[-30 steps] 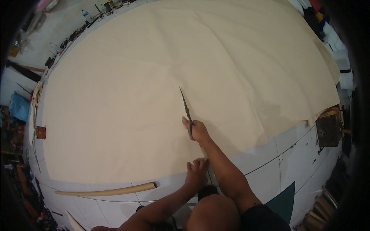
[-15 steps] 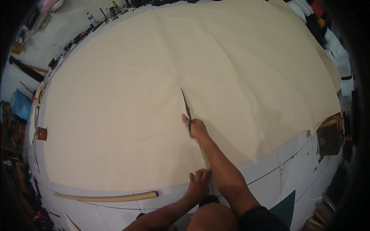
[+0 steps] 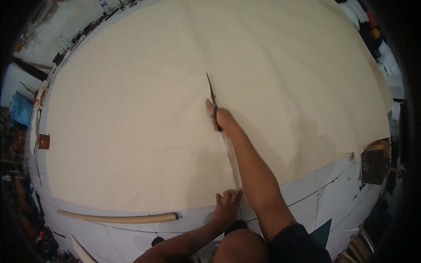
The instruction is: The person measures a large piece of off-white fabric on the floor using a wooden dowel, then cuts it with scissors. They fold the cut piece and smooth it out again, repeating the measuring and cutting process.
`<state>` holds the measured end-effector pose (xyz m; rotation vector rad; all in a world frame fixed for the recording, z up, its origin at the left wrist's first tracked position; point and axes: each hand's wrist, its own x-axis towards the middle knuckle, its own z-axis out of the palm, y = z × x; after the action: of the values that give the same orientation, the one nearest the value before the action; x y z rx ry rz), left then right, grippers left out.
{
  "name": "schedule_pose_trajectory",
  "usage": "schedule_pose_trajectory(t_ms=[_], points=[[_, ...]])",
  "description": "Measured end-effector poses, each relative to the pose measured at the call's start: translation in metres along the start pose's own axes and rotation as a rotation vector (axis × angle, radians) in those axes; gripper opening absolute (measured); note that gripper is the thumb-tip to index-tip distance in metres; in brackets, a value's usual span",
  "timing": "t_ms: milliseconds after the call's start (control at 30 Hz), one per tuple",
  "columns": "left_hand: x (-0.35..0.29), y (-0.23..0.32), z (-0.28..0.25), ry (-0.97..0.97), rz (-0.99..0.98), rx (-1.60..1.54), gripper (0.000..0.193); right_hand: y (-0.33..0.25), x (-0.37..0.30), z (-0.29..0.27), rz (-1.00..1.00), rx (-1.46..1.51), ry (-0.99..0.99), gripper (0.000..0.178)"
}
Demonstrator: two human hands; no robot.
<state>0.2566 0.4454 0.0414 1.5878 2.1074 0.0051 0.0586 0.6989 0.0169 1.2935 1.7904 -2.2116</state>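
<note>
A large sheet of beige fabric or paper [image 3: 131, 109] covers most of the tiled surface in front of me. Dark scissors [image 3: 212, 94] are gripped in my right hand [image 3: 223, 118], well out over the sheet, with the blades pointing away from me. Behind that hand a narrow slit runs from the scissors back to the near edge. My left hand [image 3: 227, 206] rests on the sheet's near edge beside the slit's start; its fingers are bent, and their tips press on the material there.
A beige rolled tube [image 3: 123, 218] lies along the near edge at left. A red tin [image 3: 44, 141] stands at the left edge, and a dark box-like block [image 3: 374, 164] at the right corner. Blue plastic [image 3: 22, 109], bottles and clutter line the left side.
My right hand and the scissors have moved farther away from me, and the slit behind them has grown longer. My left hand has stayed at the near edge.
</note>
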Motion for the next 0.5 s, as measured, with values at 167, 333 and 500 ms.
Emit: schedule_pose_trajectory(t_ms=[167,333,500], points=[[0.002,0.003,-0.006,0.074,-0.055,-0.066,0.068,-0.01,0.022,0.005,-0.046,-0.079,0.081,0.062],[0.002,0.0,0.0,-0.028,-0.055,-0.02,0.069,-0.015,0.021,0.006,-0.033,-0.034,0.03,0.06],[0.007,0.0,-0.004,0.002,-0.052,-0.069,0.071,-0.048,0.05,-0.003,0.009,0.022,-0.004,0.058]])
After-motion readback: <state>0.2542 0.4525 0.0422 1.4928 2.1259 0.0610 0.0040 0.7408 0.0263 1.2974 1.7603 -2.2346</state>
